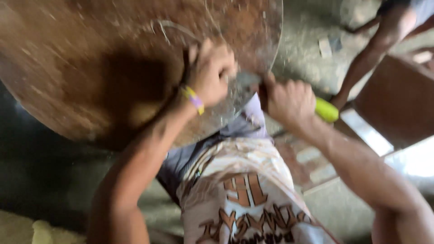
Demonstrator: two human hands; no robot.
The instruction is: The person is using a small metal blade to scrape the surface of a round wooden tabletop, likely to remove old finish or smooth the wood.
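Dim indoor light, whole view smeared by motion blur. Left hand casts a dark shadow on the big rusty round pan just beside its grip. Beyond the right hand, hard daylight glare blows out a pale strip of floor. Edges soft; nothing crisp.

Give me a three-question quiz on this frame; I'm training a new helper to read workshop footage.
1. True or false: the left hand grips the rim of the large round rusty pan.
2. What colour is the tool handle sticking out of the right hand?
3. The left wristband is: A red, B yellow and purple, C black.

Key: 1 true. 2 yellow-green. 3 B.
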